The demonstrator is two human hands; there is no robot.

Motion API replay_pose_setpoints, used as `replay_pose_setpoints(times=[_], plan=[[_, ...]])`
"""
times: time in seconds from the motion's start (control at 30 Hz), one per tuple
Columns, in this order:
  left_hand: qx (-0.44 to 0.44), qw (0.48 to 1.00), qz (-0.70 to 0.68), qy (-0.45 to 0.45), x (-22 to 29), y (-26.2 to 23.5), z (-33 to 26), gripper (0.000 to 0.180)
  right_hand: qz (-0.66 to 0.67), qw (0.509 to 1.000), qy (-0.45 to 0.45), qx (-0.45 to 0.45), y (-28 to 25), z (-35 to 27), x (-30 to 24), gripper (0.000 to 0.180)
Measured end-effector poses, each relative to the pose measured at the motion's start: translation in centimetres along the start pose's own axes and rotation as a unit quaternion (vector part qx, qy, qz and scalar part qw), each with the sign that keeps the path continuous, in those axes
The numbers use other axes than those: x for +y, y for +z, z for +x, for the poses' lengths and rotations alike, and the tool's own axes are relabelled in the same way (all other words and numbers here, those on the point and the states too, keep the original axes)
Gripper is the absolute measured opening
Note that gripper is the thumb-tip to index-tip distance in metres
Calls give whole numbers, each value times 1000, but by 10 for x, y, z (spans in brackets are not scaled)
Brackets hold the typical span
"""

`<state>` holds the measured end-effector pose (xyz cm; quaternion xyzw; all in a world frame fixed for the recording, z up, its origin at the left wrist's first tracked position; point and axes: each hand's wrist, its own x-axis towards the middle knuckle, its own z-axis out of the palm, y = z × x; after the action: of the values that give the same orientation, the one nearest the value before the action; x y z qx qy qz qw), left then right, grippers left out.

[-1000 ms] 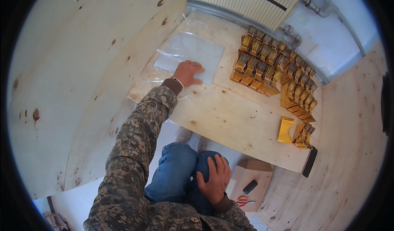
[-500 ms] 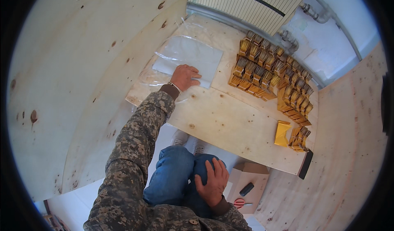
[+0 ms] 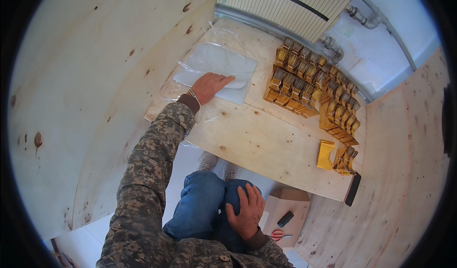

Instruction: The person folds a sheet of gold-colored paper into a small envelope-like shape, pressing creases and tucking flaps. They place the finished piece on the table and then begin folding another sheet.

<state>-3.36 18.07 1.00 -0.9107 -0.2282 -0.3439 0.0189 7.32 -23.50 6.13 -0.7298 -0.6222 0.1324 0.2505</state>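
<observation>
My left hand (image 3: 211,87) reaches over the far left of the wooden table, its fingers pressed together at the near edge of a pale white sheet (image 3: 216,60). That edge is raised and curved, and a second pale sheet (image 3: 234,95) shows flat below it. Clear plastic film (image 3: 190,60) covers or surrounds part of the sheets. With fingers spread, my right hand (image 3: 246,212) rests on my right knee, holding nothing.
Several rows of golden paper packets (image 3: 295,80) stand at the table's far right. Nearer lie a flat golden packet (image 3: 325,154) and a smaller bundle (image 3: 345,161). Below the table, a cardboard box (image 3: 288,211) bears red-handled scissors (image 3: 278,236) and a black object (image 3: 285,219).
My left hand has shifted slightly left, its fingers drawn together. The near edge of the upper sheet has lifted and curled, exposing the sheet below. My right hand stays on the knee.
</observation>
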Motion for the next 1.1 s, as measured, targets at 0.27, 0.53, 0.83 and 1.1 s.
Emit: replay_pose_setpoints(times=[0.27, 0.53, 0.83, 1.1], plan=[[23, 974, -28, -224, -22, -19, 4, 23, 0, 1000, -5, 0, 0, 0, -3, 59], [108, 889, -77, -439, -59, -45, 27, 34, 2, 1000, -12, 9, 1, -2, -4, 59], [145, 850, -64, -502, -54, -93, 34, 43, -6, 999, -28, 40, 4, -8, -3, 57], [191, 852, -8, -487, -25, -158, 53, 41, -7, 996, -50, 70, 9, -12, -4, 56]])
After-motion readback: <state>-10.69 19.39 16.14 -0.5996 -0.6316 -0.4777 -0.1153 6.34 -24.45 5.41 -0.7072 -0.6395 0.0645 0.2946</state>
